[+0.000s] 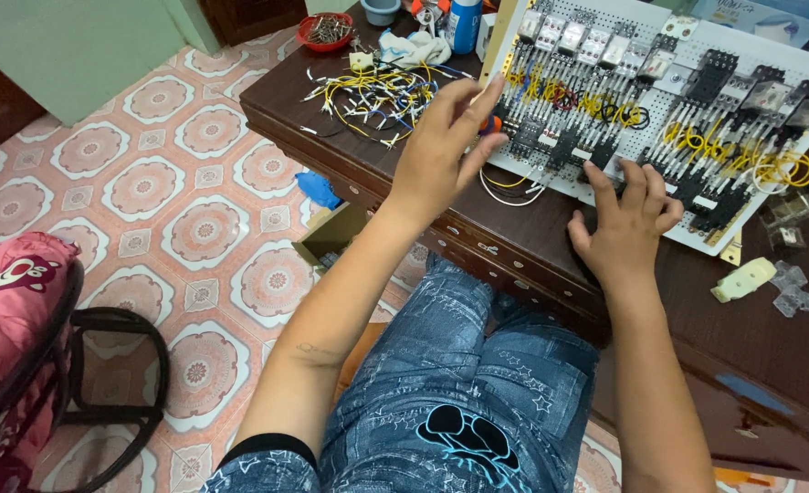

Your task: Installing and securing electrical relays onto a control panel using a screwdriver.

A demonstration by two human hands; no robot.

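A white perforated panel [660, 100] lies on a dark wooden desk [532, 228], fitted with black terminal bases, clear relays and loops of yellow wire. My left hand [441, 151] is raised at the panel's left edge, fingers spread, with a small orange thing [490, 122] showing behind the fingers; whether I hold it I cannot tell. My right hand [625, 224] rests on the panel's near edge, fingertips pressing among the black bases, holding nothing.
A heap of cut yellow and white wires [372, 96] lies at the desk's left. A red bowl of screws [325, 30], a blue can [465, 23] and a cloth stand behind it. Clear plastic covers [802, 297] lie right. A chair with pink fabric [12, 310] stands on the tiled floor.
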